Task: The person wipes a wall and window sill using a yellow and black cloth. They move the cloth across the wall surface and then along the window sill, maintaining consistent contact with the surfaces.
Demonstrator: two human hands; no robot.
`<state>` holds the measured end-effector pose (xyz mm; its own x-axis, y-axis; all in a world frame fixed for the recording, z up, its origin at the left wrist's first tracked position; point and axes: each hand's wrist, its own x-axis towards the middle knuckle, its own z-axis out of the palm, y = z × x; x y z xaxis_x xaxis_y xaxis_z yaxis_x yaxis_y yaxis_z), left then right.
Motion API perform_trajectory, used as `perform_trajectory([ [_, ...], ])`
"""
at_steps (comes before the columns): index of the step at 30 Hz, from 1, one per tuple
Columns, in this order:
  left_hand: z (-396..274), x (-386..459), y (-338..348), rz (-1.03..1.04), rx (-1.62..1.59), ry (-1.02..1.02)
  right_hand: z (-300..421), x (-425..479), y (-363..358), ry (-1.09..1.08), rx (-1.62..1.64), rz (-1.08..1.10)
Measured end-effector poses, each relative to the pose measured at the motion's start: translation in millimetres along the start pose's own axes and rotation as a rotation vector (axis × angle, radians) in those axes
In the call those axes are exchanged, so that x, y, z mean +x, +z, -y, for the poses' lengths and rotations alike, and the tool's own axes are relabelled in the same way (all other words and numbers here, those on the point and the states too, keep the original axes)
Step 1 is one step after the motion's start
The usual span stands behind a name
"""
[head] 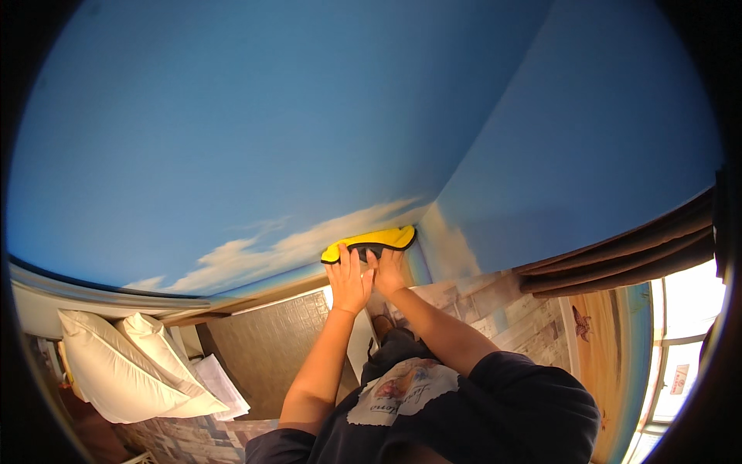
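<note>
A yellow cloth with black edging and a grey underside (pixel 371 238) lies against the blue wall painted with clouds, close to the corner. My left hand (pixel 349 284) has its fingertips on the cloth's lower edge, toward the left end. Beside it, my right hand (pixel 388 271) holds the right part of the same edge. Both arms reach forward and the hands are close together, thumbs inward. The folds partly hide how the fingertips grip the fabric.
A brown textured surface (pixel 272 342) lies below my left arm, with white pillows (pixel 127 371) and folded white fabric (pixel 223 385) on its left. A brown curtain (pixel 626 249) and a bright window (pixel 684 348) are at right. The floor (pixel 493 307) is brick- or plank-patterned.
</note>
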<state>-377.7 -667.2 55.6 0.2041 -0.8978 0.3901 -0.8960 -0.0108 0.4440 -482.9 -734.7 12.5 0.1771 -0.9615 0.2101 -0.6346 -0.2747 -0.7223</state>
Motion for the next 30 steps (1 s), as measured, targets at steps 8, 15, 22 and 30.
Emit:
perform_trajectory([
  [8,-68,16,-91,-0.272,-0.296,0.247,88,-20,-111,-0.409,0.311,0.053],
  [15,-178,103,-217,-0.484,-0.547,0.508,153,-33,-288,-0.770,0.284,0.077],
  [22,-275,227,-255,-0.465,-0.872,0.779,224,54,-365,-0.846,-0.079,-0.658],
  [30,-280,255,-190,-0.547,-0.851,0.767,203,78,-368,-0.860,-0.359,-0.795],
])
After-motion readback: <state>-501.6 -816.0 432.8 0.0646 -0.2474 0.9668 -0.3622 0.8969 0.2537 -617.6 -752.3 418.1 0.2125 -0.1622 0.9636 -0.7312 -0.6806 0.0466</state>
